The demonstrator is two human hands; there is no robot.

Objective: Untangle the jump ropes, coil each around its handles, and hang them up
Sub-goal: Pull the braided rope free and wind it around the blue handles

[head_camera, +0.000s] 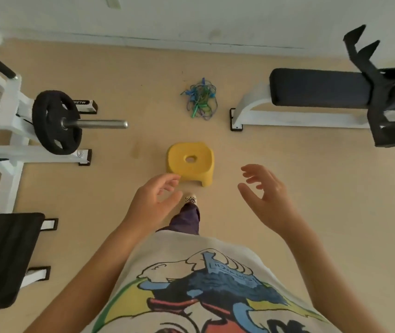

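Jump ropes (200, 99) seen tangled in heap on floor (288, 188), beyond yellow stool (190, 162); none untangled, coiled, hung. Left hand (154, 203), right hand (265, 195) raised, fingers loosely spread, nothing held. All steps judged outstanding

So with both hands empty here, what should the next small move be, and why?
Probably step past the yellow stool and reach down for the tangled jump ropes. They lie in a blue and green knot on the floor beyond the stool, untouched, while the left hand and right hand hover open, holding nothing, well short of them. Untangling can't begin until they are picked up.
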